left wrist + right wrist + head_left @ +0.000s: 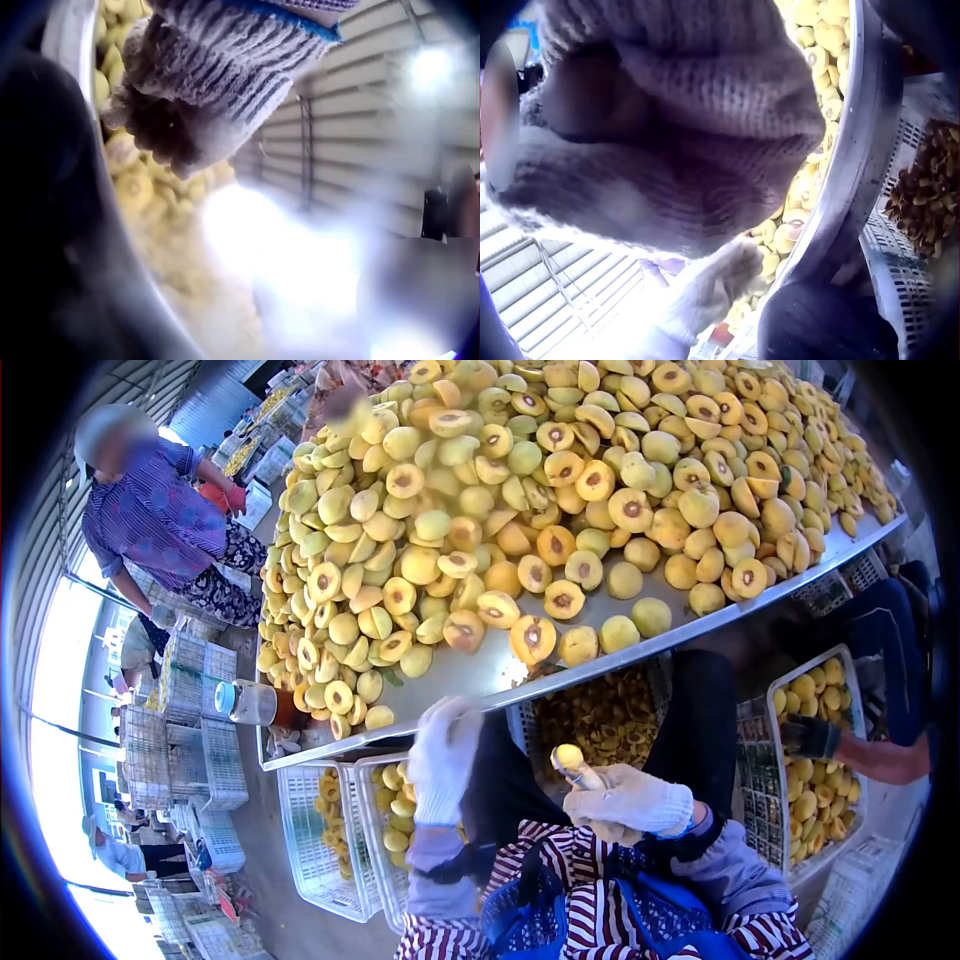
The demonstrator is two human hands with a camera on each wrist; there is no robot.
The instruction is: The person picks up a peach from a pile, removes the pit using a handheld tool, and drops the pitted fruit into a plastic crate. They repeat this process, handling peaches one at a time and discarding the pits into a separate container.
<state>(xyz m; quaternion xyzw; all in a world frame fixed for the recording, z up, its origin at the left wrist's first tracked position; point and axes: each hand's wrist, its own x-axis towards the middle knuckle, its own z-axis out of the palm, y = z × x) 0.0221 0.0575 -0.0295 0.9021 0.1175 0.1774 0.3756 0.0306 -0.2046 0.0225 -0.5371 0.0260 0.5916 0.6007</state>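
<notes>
Halved yellow peaches (535,638), several still with brown pits, are heaped on the metal table (480,678). Blurred in the head view, my gloved left hand (445,755) is at the table's near edge, with nothing seen in it. The left wrist view shows that hand (202,112) with loosely curled fingers beside the heap. My gloved right hand (635,800) grips a short metal tool (582,772) above my lap; its pale yellow round end points up toward the table. In the right wrist view the knitted glove (705,150) fills much of the picture and hides the tool.
Below the table edge, between my knees, stands a crate of brown pits and scraps (600,715). Crates of peaches stand at left (345,840) and right (815,760). A jar with a blue lid (250,703) lies at the table's left corner. Other people are nearby.
</notes>
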